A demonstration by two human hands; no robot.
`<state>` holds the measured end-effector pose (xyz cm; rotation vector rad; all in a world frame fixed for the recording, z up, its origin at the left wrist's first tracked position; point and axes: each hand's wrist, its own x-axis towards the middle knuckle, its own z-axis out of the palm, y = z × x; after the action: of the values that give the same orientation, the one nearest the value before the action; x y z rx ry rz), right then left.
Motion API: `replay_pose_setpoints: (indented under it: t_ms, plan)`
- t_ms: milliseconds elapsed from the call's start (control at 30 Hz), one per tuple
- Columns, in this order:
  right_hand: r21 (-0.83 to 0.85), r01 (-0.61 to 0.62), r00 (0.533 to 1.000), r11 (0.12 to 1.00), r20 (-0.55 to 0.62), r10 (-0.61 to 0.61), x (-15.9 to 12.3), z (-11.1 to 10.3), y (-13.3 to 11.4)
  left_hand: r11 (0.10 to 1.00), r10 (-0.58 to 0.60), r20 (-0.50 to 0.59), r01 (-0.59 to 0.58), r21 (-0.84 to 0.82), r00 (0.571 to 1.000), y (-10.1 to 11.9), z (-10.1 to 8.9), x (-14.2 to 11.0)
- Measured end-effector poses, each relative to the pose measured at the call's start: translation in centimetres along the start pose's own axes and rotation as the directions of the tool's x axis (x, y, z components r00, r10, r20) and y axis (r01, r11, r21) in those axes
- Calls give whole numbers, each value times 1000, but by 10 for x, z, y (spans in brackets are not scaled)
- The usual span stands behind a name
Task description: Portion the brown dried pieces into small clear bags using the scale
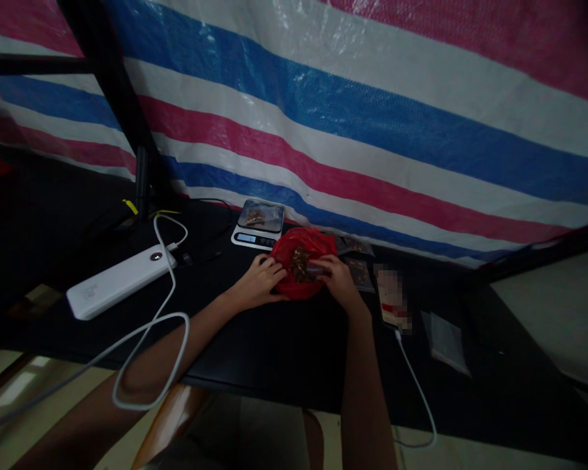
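Note:
A red plastic bag (283, 287) stands open on the black table, with small brown dried pieces (300, 263) heaped inside. My left hand (259, 282) grips the left rim of the bag, its fingers curled over the edge. My right hand (340, 281) is closed at the bag's right side on a small dark translucent scoop-like object (315, 271), which reaches over the brown pieces. Its exact kind is hard to make out. Just behind the bag, a white digital scale (240, 236) carries a small clear packet (255, 217) of brown pieces; its display is lit.
Filled clear packets (360, 274) lie right of the bag. Farther right are a phone (392, 297) on a white cable and a stack of clear plastic bags (445, 343). At left lies a white power bank (112, 281) with a looping cable (183, 339). A striped tarp (323, 117) hangs behind.

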<state>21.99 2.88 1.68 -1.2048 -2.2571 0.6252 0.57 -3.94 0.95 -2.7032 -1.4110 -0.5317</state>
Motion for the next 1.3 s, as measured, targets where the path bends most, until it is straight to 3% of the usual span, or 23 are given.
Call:
replay_pose_setpoints:
  t_ms: [233,467,600,700,800,900,1200,1300]
  plan:
    - [154,66,990,986,111,-83,0,3,-14,997,41,-4,-41,63,999,-11,1,-1]
    - [284,78,991,956,80,-105,8,22,-15,1000,17,-195,-17,-1,981,-18,3,-3]
    - [436,3,992,900,110,-57,11,30,-10,998,19,-295,-38,-59,955,-13,3,-5]
    - [625,-129,984,770,180,19,11,32,-7,997,21,-325,-44,-62,945,-8,0,-8]
    - [747,-216,975,629,194,105,11,32,-6,996,45,-298,-66,-61,954,-6,-4,-11]
    - [815,-226,974,533,183,133,9,30,-6,993,59,-222,-80,-86,973,-6,-6,-14]
    - [933,-74,983,353,9,181,7,25,-7,969,107,-22,-109,-224,994,21,8,-1]
    - [963,-21,983,267,-29,180,7,22,-5,956,159,-6,-155,-249,987,27,1,-4]
